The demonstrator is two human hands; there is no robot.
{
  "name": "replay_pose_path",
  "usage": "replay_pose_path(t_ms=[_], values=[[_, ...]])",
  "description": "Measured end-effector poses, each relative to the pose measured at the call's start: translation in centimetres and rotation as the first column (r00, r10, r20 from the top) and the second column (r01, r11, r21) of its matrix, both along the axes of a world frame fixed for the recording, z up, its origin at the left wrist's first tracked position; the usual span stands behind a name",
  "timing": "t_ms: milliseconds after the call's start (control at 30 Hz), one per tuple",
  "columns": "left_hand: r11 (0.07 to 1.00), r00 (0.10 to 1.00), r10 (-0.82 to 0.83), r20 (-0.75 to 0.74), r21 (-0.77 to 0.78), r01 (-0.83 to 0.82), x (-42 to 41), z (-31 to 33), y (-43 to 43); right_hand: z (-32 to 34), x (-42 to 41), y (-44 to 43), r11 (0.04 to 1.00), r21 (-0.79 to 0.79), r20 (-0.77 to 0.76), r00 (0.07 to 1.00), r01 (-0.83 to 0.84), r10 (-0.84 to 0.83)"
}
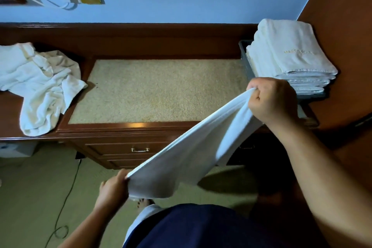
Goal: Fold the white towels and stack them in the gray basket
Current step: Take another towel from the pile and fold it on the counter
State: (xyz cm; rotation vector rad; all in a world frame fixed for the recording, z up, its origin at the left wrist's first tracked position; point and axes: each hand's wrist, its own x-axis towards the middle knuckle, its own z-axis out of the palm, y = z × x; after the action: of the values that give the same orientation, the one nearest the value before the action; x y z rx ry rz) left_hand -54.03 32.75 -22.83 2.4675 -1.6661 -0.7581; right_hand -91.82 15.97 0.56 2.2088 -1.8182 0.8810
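A white towel stretches in the air between the two hands, in front of the desk and above the floor. The right hand is raised near the desk's right end, its fingers curled tight around one bunched end of the towel. The left hand is lower and closer to the person's body, pinching the opposite end between thumb and fingers. The cloth runs diagonally from the lower left up to the upper right, sagging slightly in the middle, with a fold hanging below the left hand.

Just behind the right hand, at the right end of the desk, stands the gray basket. A stack of folded towels rises above its rim; the top one carries faint embroidered lettering. At the left end of the desk lies a crumpled heap of unfolded towels, one part draping over the front edge. The speckled beige inset in the middle of the desk lies between heap and basket.
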Motion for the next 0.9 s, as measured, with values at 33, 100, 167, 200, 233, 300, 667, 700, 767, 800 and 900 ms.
replay_pose_path(t_ms=[33, 100, 167, 200, 233, 300, 667, 700, 767, 800, 900], values=[[0.999, 0.998, 0.031, 0.058, 0.01, -0.032, 1.5, 0.2, 0.4, -0.3, -0.5, -0.3, 1.0, 0.013, 0.024, 0.999, 0.022, -0.022], [0.993, 0.984, 0.108, 0.142, 0.04, -0.115, 4.4, 0.4, 1.1, -0.8, -1.8, -1.0, 0.998, 0.043, 0.073, 0.996, 0.054, -0.057], [0.979, 0.962, 0.192, 0.192, 0.023, -0.2, 7.1, 0.5, 1.5, -1.5, -3.5, -1.6, 0.993, 0.088, 0.103, 0.991, 0.08, -0.089], [0.974, 0.951, 0.223, 0.212, 0.0, -0.229, 8.2, 0.7, 1.5, -1.9, -4.4, -1.8, 0.988, 0.119, 0.106, 0.988, 0.099, -0.111], [0.968, 0.94, 0.25, 0.234, -0.034, -0.249, 9.1, 0.9, 1.5, -2.5, -5.1, -1.9, 0.982, 0.153, 0.097, 0.987, 0.114, -0.13], [0.956, 0.918, 0.29, 0.272, -0.128, -0.264, 10.5, 1.7, 1.2, -3.6, -6.3, -2.0, 0.961, 0.241, 0.059, 0.986, 0.135, -0.154], [0.883, 0.854, 0.413, 0.317, -0.371, -0.289, 17.0, 9.1, -1.8, -13.9, -8.7, 2.0, 0.806, 0.523, -0.302, 0.825, -0.277, 0.479], [0.899, 0.859, 0.365, 0.359, -0.376, -0.225, 17.1, 9.7, -2.1, -14.3, -9.0, 1.0, 0.835, 0.487, -0.301, 0.848, -0.256, 0.435], [0.906, 0.847, 0.286, 0.448, -0.414, -0.087, 17.0, 10.8, -2.9, -14.7, -9.2, -1.2, 0.881, 0.439, -0.279, 0.905, -0.176, 0.32], [0.907, 0.83, 0.251, 0.498, -0.421, -0.022, 17.3, 11.3, -3.5, -14.5, -9.0, -2.6, 0.889, 0.438, -0.262, 0.927, -0.132, 0.267], [0.91, 0.784, 0.174, 0.596, -0.402, 0.104, 19.4, 12.4, -6.4, -13.0, -8.0, -7.0, 0.857, 0.513, -0.185, 0.97, -0.043, 0.159]])
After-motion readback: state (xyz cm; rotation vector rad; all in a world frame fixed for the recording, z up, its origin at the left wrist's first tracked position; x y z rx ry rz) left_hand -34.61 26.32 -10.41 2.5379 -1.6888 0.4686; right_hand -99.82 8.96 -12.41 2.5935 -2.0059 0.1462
